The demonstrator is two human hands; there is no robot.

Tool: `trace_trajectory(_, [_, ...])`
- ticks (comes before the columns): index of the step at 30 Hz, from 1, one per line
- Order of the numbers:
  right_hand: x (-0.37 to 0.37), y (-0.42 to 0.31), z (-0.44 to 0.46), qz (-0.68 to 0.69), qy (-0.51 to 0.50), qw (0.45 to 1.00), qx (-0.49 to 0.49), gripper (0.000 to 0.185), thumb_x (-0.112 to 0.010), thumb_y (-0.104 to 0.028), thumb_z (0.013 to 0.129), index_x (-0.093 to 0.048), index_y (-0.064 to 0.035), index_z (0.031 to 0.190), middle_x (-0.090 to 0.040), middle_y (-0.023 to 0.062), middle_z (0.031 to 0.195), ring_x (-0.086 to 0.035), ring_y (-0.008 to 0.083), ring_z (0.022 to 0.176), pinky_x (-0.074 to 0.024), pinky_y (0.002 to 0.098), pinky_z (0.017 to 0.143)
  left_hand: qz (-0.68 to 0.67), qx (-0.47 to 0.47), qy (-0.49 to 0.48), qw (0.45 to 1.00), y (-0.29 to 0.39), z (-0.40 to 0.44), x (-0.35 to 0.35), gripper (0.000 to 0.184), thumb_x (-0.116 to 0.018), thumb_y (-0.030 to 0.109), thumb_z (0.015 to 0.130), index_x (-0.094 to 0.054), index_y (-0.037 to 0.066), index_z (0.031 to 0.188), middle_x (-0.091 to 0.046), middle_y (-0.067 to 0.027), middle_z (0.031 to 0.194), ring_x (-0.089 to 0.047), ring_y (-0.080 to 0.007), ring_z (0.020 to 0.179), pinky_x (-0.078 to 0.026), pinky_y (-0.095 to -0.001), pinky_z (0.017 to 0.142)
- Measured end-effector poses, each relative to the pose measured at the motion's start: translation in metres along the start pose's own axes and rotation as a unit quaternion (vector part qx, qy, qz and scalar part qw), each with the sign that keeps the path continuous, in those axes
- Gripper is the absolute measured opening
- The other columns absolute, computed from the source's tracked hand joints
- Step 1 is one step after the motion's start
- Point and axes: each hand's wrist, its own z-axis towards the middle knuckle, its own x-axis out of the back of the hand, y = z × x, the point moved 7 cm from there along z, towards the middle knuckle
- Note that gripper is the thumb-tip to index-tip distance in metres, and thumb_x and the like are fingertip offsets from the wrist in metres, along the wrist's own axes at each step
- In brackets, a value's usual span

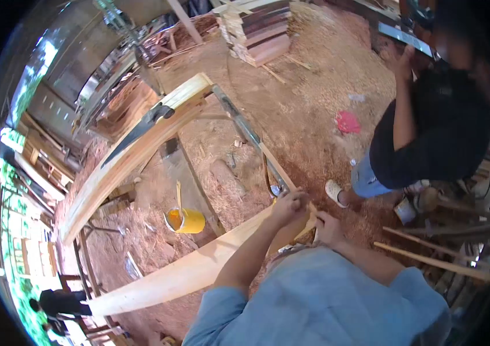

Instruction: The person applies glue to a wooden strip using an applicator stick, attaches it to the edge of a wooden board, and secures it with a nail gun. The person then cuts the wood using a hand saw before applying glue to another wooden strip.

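Note:
A long, pale, curved wooden plank (181,268) runs from the lower left to its near end in front of my body. My left hand (291,209) is closed over the top of this end, fingers curled; what they hold is hidden. My right hand (329,229) grips the plank's end at its right edge. A narrow bar (250,135) of the trestle reaches from close by my left hand to a second curved wooden beam (135,144). On that beam lies a handsaw (141,130) with a dark handle.
A yellow bucket (190,221) with a stick in it stands between the beams. To the right, a person in a dark shirt (435,127) holds a tablet-like device (405,39). Stacked boards (256,34) stand behind; wood shavings cover the ground, with a pink scrap (347,122) on it.

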Motion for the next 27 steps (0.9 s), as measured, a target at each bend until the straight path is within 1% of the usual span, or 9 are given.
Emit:
trace_trajectory(3, [-0.001,0.012,0.004,-0.022,0.053,0.994,0.095,0.026,-0.061,-0.013,0.093,-0.061,-0.0003,0.116,-0.069,0.022,0.1,-0.07,0.0319,0.092,-0.0525,0.0422,0.082,-0.053,0.061,-0.045,0.996,0.003,0.005,0.008,0.025,-0.079,0.028,0.075,-0.073,0.009,0.089,-0.065,-0.0039,0.121,-0.054,-0.0256,0.129,-0.039,-0.0484,0.105])
trace_trajectory(5, [-0.004,0.028,0.009,-0.009,0.039,0.994,0.102,0.026,-0.062,-0.013,0.093,-0.061,-0.0001,0.116,-0.068,0.0205,0.097,-0.069,0.0283,0.088,-0.0532,0.0403,0.08,-0.108,0.11,-0.091,0.984,-0.006,0.003,0.001,0.044,-0.082,0.034,0.075,-0.072,0.011,0.111,-0.062,-0.0067,0.128,-0.051,-0.0267,0.132,-0.041,-0.0458,0.105])
trace_trajectory(14, [-0.027,0.058,0.002,0.121,0.049,0.984,0.118,0.027,-0.063,-0.007,0.094,-0.056,-0.0009,0.119,-0.062,0.0103,0.087,-0.061,0.0152,0.057,-0.0497,0.0305,0.044,-0.108,0.095,-0.057,0.988,0.003,0.007,0.012,0.041,-0.082,0.039,0.074,-0.075,0.013,0.104,-0.066,-0.0045,0.123,-0.054,-0.0241,0.129,-0.041,-0.0447,0.105])
trace_trajectory(18, [-0.036,0.093,0.0,0.252,0.078,0.965,0.0,0.027,-0.07,-0.017,0.091,-0.062,0.0008,0.11,-0.065,0.0104,0.099,-0.063,0.0191,0.09,-0.0503,0.0329,0.082,-0.095,0.061,-0.047,0.992,0.003,0.007,0.007,0.044,-0.085,0.036,0.069,-0.073,0.012,0.104,-0.067,-0.0059,0.118,-0.059,-0.0277,0.122,-0.045,-0.0452,0.1])
trace_trajectory(22, [-0.042,0.09,0.0,0.318,0.116,0.941,0.012,0.028,-0.065,-0.015,0.095,-0.061,0.004,0.115,-0.062,0.0114,0.113,-0.061,0.022,0.107,-0.0465,0.0327,0.096,-0.103,0.102,-0.026,0.989,0.003,0.008,0.01,0.042,-0.084,0.036,0.071,-0.073,0.011,0.103,-0.066,-0.0082,0.12,-0.061,-0.0297,0.115,-0.045,-0.047,0.099])
trace_trajectory(23, [-0.044,0.096,-0.002,0.31,0.121,0.943,0.014,0.026,-0.062,-0.013,0.096,-0.059,0.0034,0.116,-0.062,0.0106,0.108,-0.06,0.0201,0.096,-0.046,0.0314,0.085,-0.251,0.175,-0.01,0.952,-0.02,-0.004,-0.014,0.04,-0.084,0.035,0.071,-0.072,0.011,0.101,-0.066,-0.0082,0.118,-0.061,-0.0295,0.114,-0.046,-0.0477,0.098])
trace_trajectory(25, [-0.045,0.099,-0.009,0.284,0.129,0.95,-0.002,0.021,-0.057,-0.009,0.099,-0.056,0.0019,0.117,-0.061,0.0089,0.095,-0.058,0.0155,0.073,-0.0458,0.0283,0.062,-0.286,0.197,-0.05,0.936,-0.02,-0.006,-0.026,0.037,-0.084,0.031,0.069,-0.072,0.01,0.097,-0.067,-0.0076,0.114,-0.062,-0.029,0.112,-0.046,-0.0487,0.097])
trace_trajectory(26, [-0.043,0.095,-0.013,0.265,0.13,0.955,-0.021,0.019,-0.055,-0.007,0.1,-0.055,0.001,0.117,-0.062,0.0079,0.088,-0.057,0.0129,0.06,-0.0462,0.0265,0.05,-0.229,0.156,-0.061,0.959,-0.006,0.005,-0.007,0.034,-0.084,0.029,0.069,-0.072,0.009,0.094,-0.068,-0.0068,0.112,-0.062,-0.0283,0.112,-0.046,-0.0488,0.096])
trace_trajectory(27, [-0.041,0.087,-0.014,0.282,0.129,0.95,-0.028,0.02,-0.055,-0.009,0.101,-0.055,0.0003,0.118,-0.062,0.0083,0.091,-0.059,0.0132,0.065,-0.0474,0.0269,0.054,-0.169,0.115,-0.066,0.977,0.009,0.016,0.012,0.031,-0.083,0.026,0.068,-0.072,0.009,0.092,-0.068,-0.0061,0.11,-0.062,-0.0276,0.112,-0.046,-0.0489,0.095])
